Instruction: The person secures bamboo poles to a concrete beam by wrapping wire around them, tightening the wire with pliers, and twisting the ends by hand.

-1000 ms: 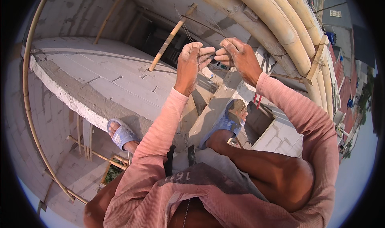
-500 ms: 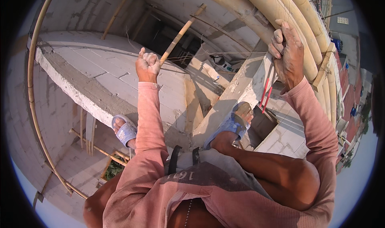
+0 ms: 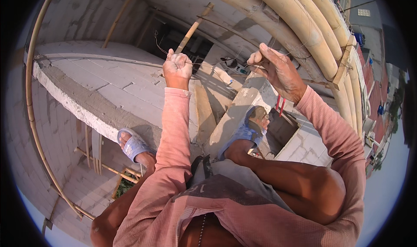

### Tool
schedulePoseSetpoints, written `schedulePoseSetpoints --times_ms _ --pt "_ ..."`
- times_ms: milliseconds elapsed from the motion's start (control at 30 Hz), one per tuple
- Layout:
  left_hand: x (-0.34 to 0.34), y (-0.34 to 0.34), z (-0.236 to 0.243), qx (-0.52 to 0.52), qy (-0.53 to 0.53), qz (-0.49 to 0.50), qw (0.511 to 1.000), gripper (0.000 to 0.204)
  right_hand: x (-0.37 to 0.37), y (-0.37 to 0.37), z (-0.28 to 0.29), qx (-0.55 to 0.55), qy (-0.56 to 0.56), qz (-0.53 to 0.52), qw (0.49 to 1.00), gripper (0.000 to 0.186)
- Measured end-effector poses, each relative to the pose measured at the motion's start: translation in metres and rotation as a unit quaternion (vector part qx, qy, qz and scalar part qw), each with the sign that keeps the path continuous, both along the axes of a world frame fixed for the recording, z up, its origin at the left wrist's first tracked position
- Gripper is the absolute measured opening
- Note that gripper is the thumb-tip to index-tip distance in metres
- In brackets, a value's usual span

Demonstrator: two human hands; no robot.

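A thin wire (image 3: 213, 64) runs between my two hands, above the wall. My left hand (image 3: 178, 68) is closed in a fist around it, and a loose kinked end rises past the knuckles. My right hand (image 3: 280, 71) pinches the wire between thumb and fingers. Beneath that palm hang two red handles (image 3: 281, 103) of a tool like pincers; its head is hidden by the hand. My feet, in blue sandals (image 3: 134, 146), are set apart on the wall tops, with my knees bent.
A pale block wall (image 3: 82, 101) with a rough mortar edge extends left. Thick bamboo poles (image 3: 299, 19), tied to a wooden crosspiece (image 3: 345, 61), curve along the upper right. A slanting bamboo pole (image 3: 191, 32) stands ahead. Below right is a dark opening (image 3: 281, 136); deep drops lie around the walls.
My right hand has moved left and down from the bamboo, closer to my left hand. My left hand has shifted slightly right. The wire's span between them is shorter.
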State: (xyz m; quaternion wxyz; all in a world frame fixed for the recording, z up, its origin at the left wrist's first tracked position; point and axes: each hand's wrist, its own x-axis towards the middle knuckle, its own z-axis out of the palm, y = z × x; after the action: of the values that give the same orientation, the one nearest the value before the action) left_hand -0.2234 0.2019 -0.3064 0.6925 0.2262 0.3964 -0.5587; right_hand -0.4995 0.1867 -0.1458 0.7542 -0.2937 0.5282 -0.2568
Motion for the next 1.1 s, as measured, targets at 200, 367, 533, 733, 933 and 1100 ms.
schedulePoseSetpoints --times_ms 200,367,533,733,933,1100 --pt "-0.022 -0.003 0.008 0.054 0.028 -0.023 0.998 0.033 -0.002 -0.012 0.000 -0.186 0.210 0.081 0.956 0.048" --pt "-0.042 0.009 -0.003 0.039 0.072 -0.032 0.996 0.021 0.012 -0.013 -0.005 -0.085 0.090 -0.044 0.991 0.052" --pt "-0.074 0.022 -0.004 0.081 0.099 -0.065 0.990 0.014 0.006 -0.022 -0.013 -0.059 0.050 -0.133 0.988 0.044" --pt "-0.111 0.055 -0.022 -0.012 0.157 -0.152 0.976 0.018 0.020 -0.041 0.015 -0.092 0.078 -0.122 0.985 0.046" --pt "-0.078 0.057 0.008 0.045 -0.085 -0.546 0.832 0.024 0.011 -0.048 0.015 -0.115 0.137 -0.110 0.978 0.046" --pt "-0.047 0.041 0.036 0.033 -0.260 -0.453 0.852 0.036 0.009 -0.045 0.013 -0.109 0.139 -0.133 0.975 0.045"
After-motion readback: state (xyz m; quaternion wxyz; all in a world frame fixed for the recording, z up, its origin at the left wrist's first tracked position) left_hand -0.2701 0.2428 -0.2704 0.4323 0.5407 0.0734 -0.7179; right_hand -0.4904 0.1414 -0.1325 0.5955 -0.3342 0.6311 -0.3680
